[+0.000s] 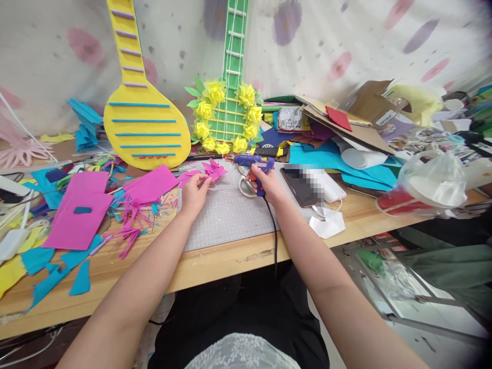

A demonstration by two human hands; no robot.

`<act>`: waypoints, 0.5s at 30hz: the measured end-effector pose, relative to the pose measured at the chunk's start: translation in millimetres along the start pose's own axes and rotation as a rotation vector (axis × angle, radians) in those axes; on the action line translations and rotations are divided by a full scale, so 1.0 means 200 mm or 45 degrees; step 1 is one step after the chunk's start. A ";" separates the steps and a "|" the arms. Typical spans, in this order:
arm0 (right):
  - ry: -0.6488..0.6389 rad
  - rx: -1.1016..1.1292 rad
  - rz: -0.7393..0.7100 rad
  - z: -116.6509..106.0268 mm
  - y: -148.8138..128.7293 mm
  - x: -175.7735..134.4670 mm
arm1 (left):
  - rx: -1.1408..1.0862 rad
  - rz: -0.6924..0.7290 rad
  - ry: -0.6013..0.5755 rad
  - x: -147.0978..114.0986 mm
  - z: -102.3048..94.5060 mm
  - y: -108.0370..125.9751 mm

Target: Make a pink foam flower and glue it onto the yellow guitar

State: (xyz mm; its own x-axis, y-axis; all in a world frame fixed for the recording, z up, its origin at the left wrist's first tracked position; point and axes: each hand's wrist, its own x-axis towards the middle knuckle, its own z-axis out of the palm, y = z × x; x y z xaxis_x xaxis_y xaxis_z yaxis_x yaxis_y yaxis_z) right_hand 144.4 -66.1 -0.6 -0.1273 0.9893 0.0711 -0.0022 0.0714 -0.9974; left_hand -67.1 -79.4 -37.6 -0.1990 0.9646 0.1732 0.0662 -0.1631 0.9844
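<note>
My right hand [265, 183] is wrapped round the handle of a blue hot glue gun [262, 164]. Its nozzle points left, and a black cord hangs from the handle over the table's front edge. My left hand [196, 190] pinches a magenta paper flower [213, 170] with pointed petals, a little left of the nozzle. Both hands are over a grey cutting mat [230, 220]. Scissors [246, 187] lie beside the glue gun, partly hidden by my right hand. Magenta sheets [79, 210] lie to the left.
A yellow paper guitar [146, 133] and a green one [230, 110] with yellow flowers stand at the back. A phone [302, 185] and white power bank [331, 185] lie right of the mat. A bagged cup [418, 184] stands farther right; paper scraps [42, 261] cover the left.
</note>
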 end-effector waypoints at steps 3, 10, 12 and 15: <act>0.206 0.043 -0.035 -0.09 0.01 0.04 | -0.064 -0.014 0.021 0.01 0.00 0.00; 0.642 -0.529 -0.004 -0.30 0.11 0.11 | -0.207 -0.131 0.176 0.03 0.00 0.05; 0.659 -0.745 0.054 -0.33 0.14 0.13 | -0.213 -0.130 0.223 0.03 -0.01 0.05; 0.634 -0.955 0.149 -0.33 0.15 0.14 | -0.183 -0.112 0.263 0.03 -0.02 0.06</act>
State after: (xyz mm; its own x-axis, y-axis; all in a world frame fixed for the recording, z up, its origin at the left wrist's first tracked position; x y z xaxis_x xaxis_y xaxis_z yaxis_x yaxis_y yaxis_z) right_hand 206.0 -28.5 -28.5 0.3581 0.9234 0.1382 0.6525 -0.1416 -0.7444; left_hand -72.2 -76.9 -24.5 -0.3940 0.9160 0.0750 -0.0971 -0.1227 0.9877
